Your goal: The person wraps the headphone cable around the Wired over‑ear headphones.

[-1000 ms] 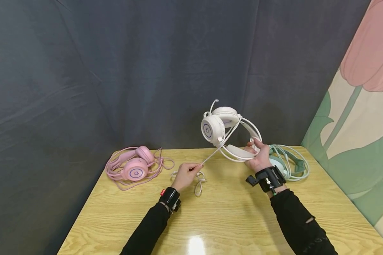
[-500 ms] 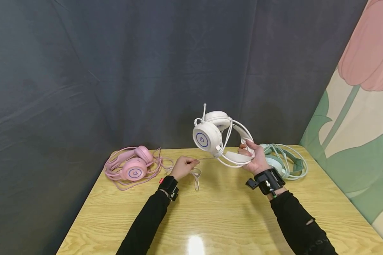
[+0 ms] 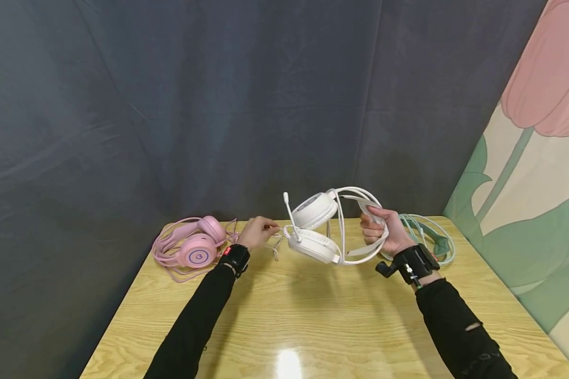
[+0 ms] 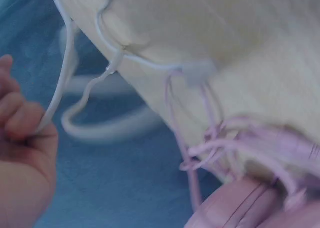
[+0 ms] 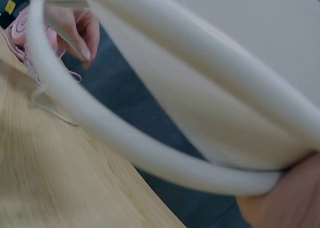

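Note:
My right hand (image 3: 388, 229) grips the headband of a white headset (image 3: 316, 245), held up over the table with its ear cups toward the left and its thin microphone boom pointing up. In the right wrist view the white headband (image 5: 165, 160) fills most of the picture. To the left, the fingers of my left hand (image 3: 257, 233) pinch a white cable (image 4: 66, 62), which hangs in loose loops in the left wrist view. Part of that cable, with its plug end (image 4: 199, 71), lies by the pink cord.
A pink headset (image 3: 198, 251) with tangled cord lies at the table's back left, close beside my left hand. Behind my right wrist lies a green headset (image 3: 441, 241) with coiled cable. A dark curtain (image 3: 265, 105) hangs behind the wooden table (image 3: 284, 316).
My left hand has moved left and back with the cable, near the pink headset. My right hand has lowered and turned the white headset, so the ear cups now lie flatter.

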A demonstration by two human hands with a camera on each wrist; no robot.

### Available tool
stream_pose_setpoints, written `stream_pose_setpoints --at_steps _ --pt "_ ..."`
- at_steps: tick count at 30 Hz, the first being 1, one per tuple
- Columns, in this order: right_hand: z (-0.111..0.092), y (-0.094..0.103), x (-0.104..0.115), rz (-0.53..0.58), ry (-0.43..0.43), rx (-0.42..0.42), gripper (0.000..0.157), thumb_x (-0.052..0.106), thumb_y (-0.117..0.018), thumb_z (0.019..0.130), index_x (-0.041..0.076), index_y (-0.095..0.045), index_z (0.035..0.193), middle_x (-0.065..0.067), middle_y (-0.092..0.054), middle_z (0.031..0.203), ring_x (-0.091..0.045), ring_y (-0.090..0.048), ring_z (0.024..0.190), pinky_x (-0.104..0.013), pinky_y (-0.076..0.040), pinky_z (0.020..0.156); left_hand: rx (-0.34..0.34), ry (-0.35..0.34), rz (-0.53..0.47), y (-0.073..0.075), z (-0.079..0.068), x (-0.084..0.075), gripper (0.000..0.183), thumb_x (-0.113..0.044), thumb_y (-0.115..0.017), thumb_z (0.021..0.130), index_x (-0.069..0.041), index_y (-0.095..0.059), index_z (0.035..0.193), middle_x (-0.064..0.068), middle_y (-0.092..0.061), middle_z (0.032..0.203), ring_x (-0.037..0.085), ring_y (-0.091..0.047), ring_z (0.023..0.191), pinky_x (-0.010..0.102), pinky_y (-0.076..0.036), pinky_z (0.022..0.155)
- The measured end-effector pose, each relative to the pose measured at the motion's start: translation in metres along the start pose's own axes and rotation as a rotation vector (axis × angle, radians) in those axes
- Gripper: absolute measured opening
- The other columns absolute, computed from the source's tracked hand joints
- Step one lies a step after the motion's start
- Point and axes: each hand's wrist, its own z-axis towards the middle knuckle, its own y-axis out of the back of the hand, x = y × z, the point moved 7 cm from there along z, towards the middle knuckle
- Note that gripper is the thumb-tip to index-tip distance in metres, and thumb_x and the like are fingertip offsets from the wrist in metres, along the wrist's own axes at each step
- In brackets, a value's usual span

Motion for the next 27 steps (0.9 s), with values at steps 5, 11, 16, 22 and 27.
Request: stream_pose_setpoints --at_steps 5,11,16,22,27 --pt "-0.003 -0.003 0.004 -0.045 -0.021 0.027 0.044 0.03 -0.022 0.106 0.001 -0.053 0.095 0.007 -0.017 0.064 -0.005 -0.015 0.051 -0.02 -0.014 0.05 -0.111 -0.02 0.092 0.015 0.005 -0.011 0.016 -0.031 -0.073 0.088 -0.016 -0.079 0.088 -0.002 -0.075 0.083 0.012 -0.065 0.071 0.03 -0.05 0.064" --pt "-0.003 -0.004 0.003 -0.139 -0.061 0.019 0.042 0.026 -0.021 0.107 0.003 -0.054 0.094 0.006 -0.017 0.064 -0.005 -0.015 0.052 -0.02 -0.013 0.051 -0.074 -0.092 0.139 0.012 0.007 -0.026 0.014 -0.014 -0.063 0.094 -0.009 -0.076 0.098 0.007 -0.069 0.087 0.021 -0.063 0.08 0.036 -0.05 0.072" --pt "0.0 -0.003 -0.003 -0.333 -0.111 -0.016 0.048 0.02 -0.011 0.107 0.005 -0.053 0.092 0.005 -0.015 0.064 -0.006 -0.013 0.051 -0.022 -0.011 0.047 -0.077 -0.005 0.128 0.021 0.006 -0.026 0.015 -0.028 -0.071 0.09 -0.015 -0.078 0.092 0.001 -0.075 0.092 0.019 -0.071 0.088 0.038 -0.055 0.078" --pt "0.005 -0.003 -0.008 -0.482 -0.167 -0.092 0.052 0.015 -0.005 0.106 0.006 -0.054 0.09 0.004 -0.012 0.063 -0.007 -0.009 0.048 -0.023 -0.006 0.042 -0.064 -0.019 0.203 0.034 0.012 -0.043 0.016 -0.033 -0.07 0.091 -0.019 -0.077 0.093 -0.003 -0.075 0.095 0.018 -0.07 0.087 0.039 -0.053 0.074" --pt "0.007 0.001 -0.008 -0.585 -0.185 -0.193 0.047 0.016 -0.012 0.106 0.009 -0.053 0.085 0.003 -0.011 0.061 -0.009 -0.006 0.047 -0.025 -0.004 0.043 -0.111 -0.09 0.233 0.043 0.02 -0.066 0.015 -0.034 -0.067 0.093 -0.022 -0.076 0.096 -0.005 -0.073 0.09 0.014 -0.066 0.078 0.037 -0.051 0.066"
